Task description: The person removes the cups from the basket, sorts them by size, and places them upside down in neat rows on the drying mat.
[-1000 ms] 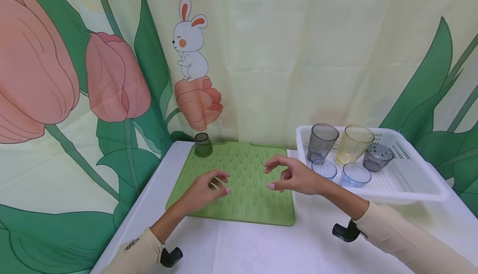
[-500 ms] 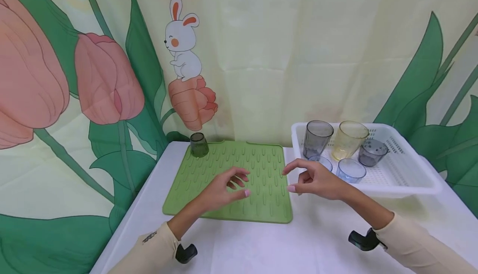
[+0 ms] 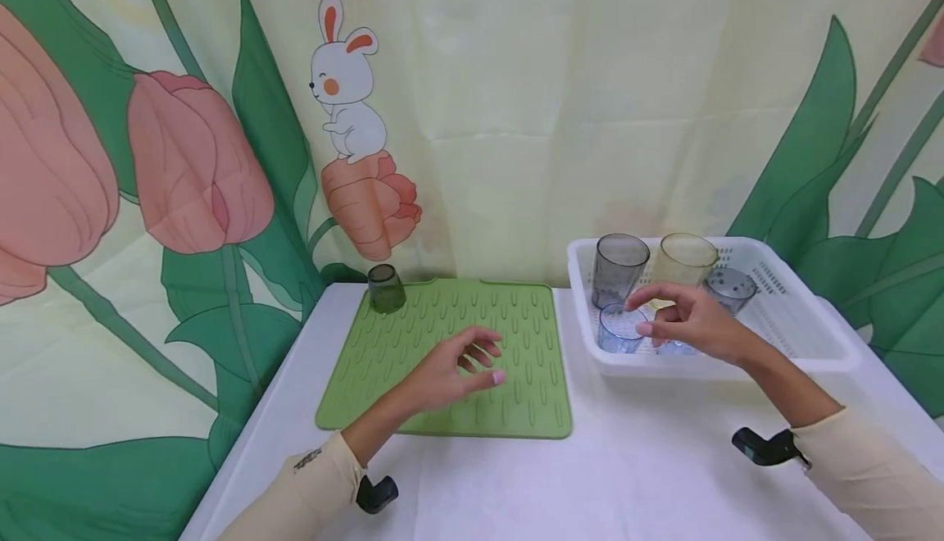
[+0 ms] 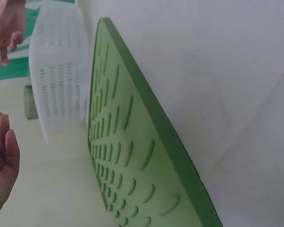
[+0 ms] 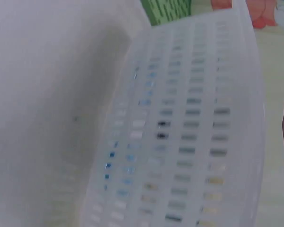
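Note:
My right hand (image 3: 689, 321) hovers over the front of a white plastic basket (image 3: 811, 336), fingers bent and thumb apart, its fingertips overlapping the rim of a blue glass (image 3: 619, 334) in the head view. A second blue glass (image 3: 674, 348) is mostly hidden beneath that hand. Behind them in the basket stand a tall grey glass (image 3: 618, 270), a tall yellow glass (image 3: 686, 254) and a short grey glass (image 3: 732, 287). My left hand (image 3: 453, 369) holds nothing and hangs above a green drying mat (image 3: 442, 422), fingers loosely curved. A small dark glass (image 3: 387, 288) sits at the mat's far left corner.
A white cloth covers the table (image 3: 516, 492). Behind it hangs a curtain (image 3: 509, 115) printed with tulips and a rabbit. The basket's slotted side wall (image 5: 180, 123) fills much of the right wrist view. Each sleeve has a black wrist camera (image 3: 767, 447) below it.
My right hand has moved right, from over the mat's edge to above the basket. The left hand has shifted slightly right over the mat. The head view has turned a little to the right.

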`<state>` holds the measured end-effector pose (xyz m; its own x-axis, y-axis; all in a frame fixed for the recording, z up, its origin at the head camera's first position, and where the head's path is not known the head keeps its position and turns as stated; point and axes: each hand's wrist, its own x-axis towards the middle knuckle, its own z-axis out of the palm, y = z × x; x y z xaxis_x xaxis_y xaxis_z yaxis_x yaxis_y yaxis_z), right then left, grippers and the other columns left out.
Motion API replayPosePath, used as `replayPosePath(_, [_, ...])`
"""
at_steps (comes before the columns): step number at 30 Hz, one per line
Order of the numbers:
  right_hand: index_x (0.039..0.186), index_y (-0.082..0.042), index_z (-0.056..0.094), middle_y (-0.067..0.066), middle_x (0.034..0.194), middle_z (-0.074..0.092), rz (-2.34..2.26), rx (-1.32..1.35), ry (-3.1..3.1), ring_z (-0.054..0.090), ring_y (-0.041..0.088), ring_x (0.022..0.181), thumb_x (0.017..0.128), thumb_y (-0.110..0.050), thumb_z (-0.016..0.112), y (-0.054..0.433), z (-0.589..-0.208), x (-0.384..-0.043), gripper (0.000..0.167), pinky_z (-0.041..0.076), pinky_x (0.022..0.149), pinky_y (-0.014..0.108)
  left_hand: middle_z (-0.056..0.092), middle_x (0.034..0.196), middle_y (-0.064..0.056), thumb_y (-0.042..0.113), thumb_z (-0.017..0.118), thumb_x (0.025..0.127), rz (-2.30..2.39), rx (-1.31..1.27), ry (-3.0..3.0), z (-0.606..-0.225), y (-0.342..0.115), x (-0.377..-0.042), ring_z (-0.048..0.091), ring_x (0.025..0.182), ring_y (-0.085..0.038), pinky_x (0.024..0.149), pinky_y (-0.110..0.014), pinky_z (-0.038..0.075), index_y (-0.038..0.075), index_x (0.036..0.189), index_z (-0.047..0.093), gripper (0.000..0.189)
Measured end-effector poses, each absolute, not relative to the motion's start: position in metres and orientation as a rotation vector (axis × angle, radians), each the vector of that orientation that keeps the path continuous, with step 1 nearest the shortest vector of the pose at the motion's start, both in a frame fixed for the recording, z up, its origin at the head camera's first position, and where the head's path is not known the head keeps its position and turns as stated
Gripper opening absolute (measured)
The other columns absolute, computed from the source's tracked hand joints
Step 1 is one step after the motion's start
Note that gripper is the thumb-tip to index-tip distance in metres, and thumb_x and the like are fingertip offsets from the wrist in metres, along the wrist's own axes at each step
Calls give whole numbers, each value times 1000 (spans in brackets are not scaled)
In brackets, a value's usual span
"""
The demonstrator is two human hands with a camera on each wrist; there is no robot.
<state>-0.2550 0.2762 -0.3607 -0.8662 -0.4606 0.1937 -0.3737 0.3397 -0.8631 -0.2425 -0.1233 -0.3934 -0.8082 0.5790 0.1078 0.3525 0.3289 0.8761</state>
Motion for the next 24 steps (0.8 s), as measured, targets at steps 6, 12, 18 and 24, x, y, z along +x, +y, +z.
replayPosePath(6, [126,-3,59,-17,105,70,-1431,-536,2711,71,20,74,93,-6,68,322,-366,-261,34,56,68,27,64,117,-1,26,76,91,1497,842,2344,-395,-119,-247,63,110,-31,93,-48,53,14,133,57,49])
replayPosePath(12, [131,-13,56,-11,119,59,-1294,-390,2753,68,18,82,95,-15,66,359,-374,-268,38,51,64,33,65,115,2,28,76,91,1483,859,2356,-397,-115,-249,63,106,-20,88,-33,54,15,133,57,48])
replayPosePath(18, [143,-2,44,19,140,48,-1127,-351,2725,64,21,91,92,-23,68,376,-381,-270,61,51,66,36,65,115,3,30,75,91,1463,846,2360,-396,-110,-251,63,103,-14,88,-32,53,17,133,57,48])
replayPosePath(24, [149,-1,39,34,146,39,-979,-360,2643,57,34,108,88,-31,73,380,-388,-272,76,55,70,36,64,116,0,31,74,92,1433,854,2365,-392,-104,-255,62,103,-15,87,-31,53,16,134,56,48])
